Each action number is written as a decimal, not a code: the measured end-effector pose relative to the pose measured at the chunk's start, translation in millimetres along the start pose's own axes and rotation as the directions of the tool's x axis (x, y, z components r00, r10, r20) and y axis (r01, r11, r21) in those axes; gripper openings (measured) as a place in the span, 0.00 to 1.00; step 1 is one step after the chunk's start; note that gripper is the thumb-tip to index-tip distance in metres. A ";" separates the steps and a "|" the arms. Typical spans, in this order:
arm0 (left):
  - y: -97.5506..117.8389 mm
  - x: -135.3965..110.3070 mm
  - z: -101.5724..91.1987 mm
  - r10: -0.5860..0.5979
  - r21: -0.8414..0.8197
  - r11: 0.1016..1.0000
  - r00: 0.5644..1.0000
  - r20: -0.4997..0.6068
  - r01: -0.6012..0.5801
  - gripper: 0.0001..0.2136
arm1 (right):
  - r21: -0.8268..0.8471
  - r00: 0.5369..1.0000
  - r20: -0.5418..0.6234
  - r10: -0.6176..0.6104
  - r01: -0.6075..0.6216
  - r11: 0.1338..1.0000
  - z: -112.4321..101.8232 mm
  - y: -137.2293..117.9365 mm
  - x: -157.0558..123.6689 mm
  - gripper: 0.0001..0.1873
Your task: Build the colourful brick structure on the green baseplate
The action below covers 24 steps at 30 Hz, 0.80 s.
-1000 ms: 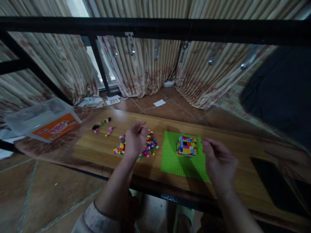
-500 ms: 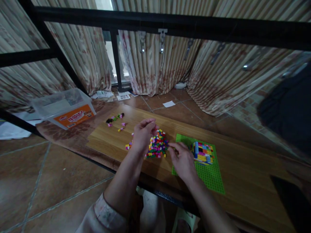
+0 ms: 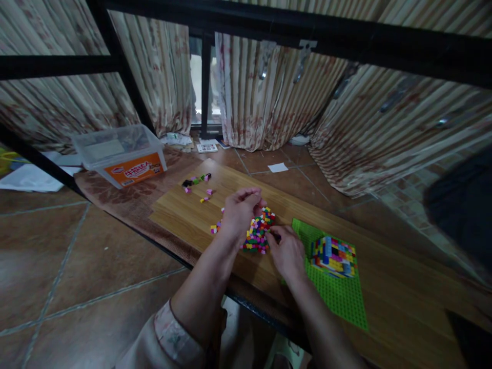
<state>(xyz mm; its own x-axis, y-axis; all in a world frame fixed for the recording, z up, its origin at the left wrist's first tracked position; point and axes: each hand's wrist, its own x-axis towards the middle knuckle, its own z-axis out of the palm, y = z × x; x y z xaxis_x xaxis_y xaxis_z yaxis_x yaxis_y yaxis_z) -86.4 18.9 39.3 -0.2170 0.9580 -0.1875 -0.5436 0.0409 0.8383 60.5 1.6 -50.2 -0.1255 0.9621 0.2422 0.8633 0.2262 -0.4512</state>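
Note:
A heap of small coloured building bricks [image 3: 257,237] lies mid-table under both my hands. My left hand [image 3: 243,206] hovers over the heap's left side, fingers curled together; whatever they may hold is hidden. At the heap's right edge, my right hand [image 3: 286,249] has thumb and forefinger closed together among the bricks, and what is between them is too small to make out. Right of it lies a green baseplate [image 3: 342,302], carrying a block-like build of many-coloured bricks [image 3: 333,257].
Several loose pieces, pink, green and black [image 3: 197,181], lie on the wooden board [image 3: 172,207] at left. A clear plastic box [image 3: 121,154] with an orange label stands beyond them. A dark flat object [image 3: 467,333] is at the right corner. Black metal bars [image 3: 307,31] cross overhead.
The view has swung, so the table things sit differently in the picture. My right hand has moved left, away from the baseplate and into the brick heap. My left hand stays over the heap.

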 end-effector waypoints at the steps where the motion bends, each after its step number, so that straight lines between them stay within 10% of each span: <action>1: -0.5 0.0 -0.2 0.002 -0.005 1.000 1.000 0.003 -0.002 0.06 | 0.010 1.000 0.006 0.008 -0.008 1.000 0.5 -0.4 0.7 0.11; 24: -7.2 -2.2 1.7 -0.014 0.055 0.998 0.999 0.030 0.013 0.07 | 0.034 0.999 0.004 -0.035 0.035 0.999 0.2 -9.1 -5.9 0.07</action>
<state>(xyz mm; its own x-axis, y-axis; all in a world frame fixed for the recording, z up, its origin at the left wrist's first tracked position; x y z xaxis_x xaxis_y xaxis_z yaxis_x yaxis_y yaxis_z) -80.7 17.0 34.6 -0.1846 0.9654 -0.1840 -0.5013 0.0685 0.8626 53.3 -6.0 -47.7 -0.1575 0.9541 0.2546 0.8412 0.2647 -0.4716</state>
